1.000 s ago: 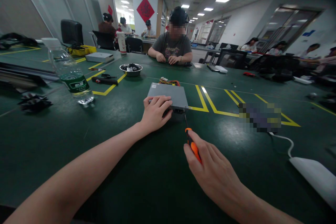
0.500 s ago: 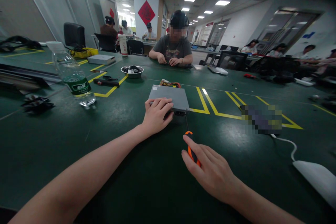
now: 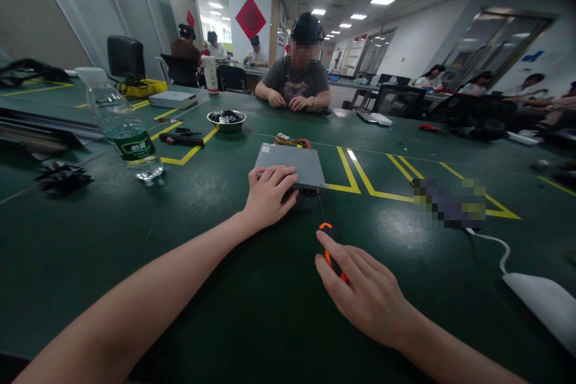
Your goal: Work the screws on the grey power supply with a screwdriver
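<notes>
A flat grey metal box (image 3: 297,162) lies on the green table, with coloured cables (image 3: 292,141) bunched at its far edge. My left hand (image 3: 272,195) rests on the box's near left corner, its fingers over the top and thumb at the near side, holding it. My right hand (image 3: 360,282) is closed round the orange and black handle of a screwdriver (image 3: 330,249). The screwdriver's thin shaft points away from me, and its tip meets the near edge of the box close to its right corner.
On the left stand a water bottle (image 3: 130,138) and a metal bowl (image 3: 226,120) of dark parts. A black tool (image 3: 180,139) lies between them. Rightward are a blurred-out object (image 3: 450,203) with a white cable and a white device (image 3: 544,306). A person (image 3: 297,81) sits opposite.
My right hand and the screwdriver's handle have shifted slightly to the right. My left hand stays on the box.
</notes>
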`<action>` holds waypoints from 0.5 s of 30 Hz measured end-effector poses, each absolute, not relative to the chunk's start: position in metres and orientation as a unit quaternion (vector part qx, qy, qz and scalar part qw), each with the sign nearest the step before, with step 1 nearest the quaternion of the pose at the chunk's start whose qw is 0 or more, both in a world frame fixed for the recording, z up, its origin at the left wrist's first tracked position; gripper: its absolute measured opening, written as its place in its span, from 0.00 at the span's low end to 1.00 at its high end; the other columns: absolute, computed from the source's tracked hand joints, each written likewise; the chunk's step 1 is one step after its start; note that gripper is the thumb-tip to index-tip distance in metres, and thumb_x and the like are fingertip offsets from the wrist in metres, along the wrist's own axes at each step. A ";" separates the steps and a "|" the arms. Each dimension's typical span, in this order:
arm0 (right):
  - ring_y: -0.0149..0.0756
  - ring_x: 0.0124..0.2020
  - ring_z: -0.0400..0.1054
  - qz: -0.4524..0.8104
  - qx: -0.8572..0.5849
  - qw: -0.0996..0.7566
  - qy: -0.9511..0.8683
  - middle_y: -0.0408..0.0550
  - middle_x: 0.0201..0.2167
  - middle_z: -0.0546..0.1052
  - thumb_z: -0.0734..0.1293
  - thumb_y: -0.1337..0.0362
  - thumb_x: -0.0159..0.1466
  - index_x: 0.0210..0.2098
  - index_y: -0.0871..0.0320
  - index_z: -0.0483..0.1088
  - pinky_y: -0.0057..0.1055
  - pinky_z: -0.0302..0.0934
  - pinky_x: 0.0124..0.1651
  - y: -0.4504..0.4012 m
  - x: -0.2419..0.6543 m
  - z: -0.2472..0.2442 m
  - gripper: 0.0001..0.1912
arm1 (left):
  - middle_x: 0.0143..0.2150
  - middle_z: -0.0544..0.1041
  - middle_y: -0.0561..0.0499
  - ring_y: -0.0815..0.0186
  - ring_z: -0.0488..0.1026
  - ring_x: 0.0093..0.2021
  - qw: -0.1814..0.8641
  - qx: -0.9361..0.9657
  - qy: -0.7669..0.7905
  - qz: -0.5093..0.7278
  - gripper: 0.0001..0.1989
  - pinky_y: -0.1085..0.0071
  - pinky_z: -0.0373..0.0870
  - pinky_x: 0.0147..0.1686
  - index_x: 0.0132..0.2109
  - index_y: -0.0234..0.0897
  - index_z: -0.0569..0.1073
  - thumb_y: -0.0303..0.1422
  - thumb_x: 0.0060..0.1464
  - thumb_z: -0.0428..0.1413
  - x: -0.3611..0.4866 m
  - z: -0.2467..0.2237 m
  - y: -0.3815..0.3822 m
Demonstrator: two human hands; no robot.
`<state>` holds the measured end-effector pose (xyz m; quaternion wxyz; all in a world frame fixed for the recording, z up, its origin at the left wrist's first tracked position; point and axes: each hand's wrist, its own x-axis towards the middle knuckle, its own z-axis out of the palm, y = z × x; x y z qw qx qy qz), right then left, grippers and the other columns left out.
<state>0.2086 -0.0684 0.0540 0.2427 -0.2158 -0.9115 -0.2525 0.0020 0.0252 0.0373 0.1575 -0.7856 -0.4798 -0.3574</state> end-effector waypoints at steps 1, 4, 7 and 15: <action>0.38 0.39 0.71 -0.254 -0.215 0.243 -0.911 0.65 0.44 0.72 0.60 0.73 0.60 0.40 0.62 0.65 0.35 0.66 0.40 -0.069 0.209 0.054 0.08 | 0.53 0.70 0.51 0.60 0.64 0.53 0.159 -0.786 -0.479 -0.358 0.11 0.57 0.49 0.48 0.46 0.43 0.66 0.34 0.56 0.49 0.002 0.037 0.025; 0.38 0.39 0.71 -0.258 -0.214 0.247 -0.909 0.63 0.45 0.72 0.60 0.72 0.61 0.40 0.61 0.65 0.35 0.66 0.40 -0.069 0.208 0.053 0.08 | 0.53 0.70 0.52 0.60 0.64 0.53 0.162 -0.785 -0.478 -0.360 0.11 0.57 0.49 0.48 0.46 0.43 0.66 0.34 0.56 0.49 0.002 0.036 0.026; 0.39 0.41 0.70 -0.249 -0.201 0.251 -0.914 0.64 0.45 0.72 0.60 0.71 0.61 0.40 0.61 0.65 0.36 0.66 0.41 -0.069 0.207 0.051 0.08 | 0.53 0.70 0.52 0.60 0.62 0.54 0.164 -0.780 -0.480 -0.366 0.11 0.56 0.48 0.51 0.46 0.43 0.67 0.34 0.55 0.49 0.002 0.035 0.026; 0.42 0.41 0.71 -0.222 -0.175 0.252 -0.925 0.66 0.45 0.72 0.60 0.72 0.60 0.38 0.63 0.65 0.37 0.66 0.41 -0.062 0.199 0.052 0.07 | 0.53 0.70 0.52 0.59 0.61 0.55 0.168 -0.780 -0.474 -0.373 0.11 0.54 0.44 0.53 0.47 0.44 0.67 0.34 0.56 0.49 0.002 0.033 0.027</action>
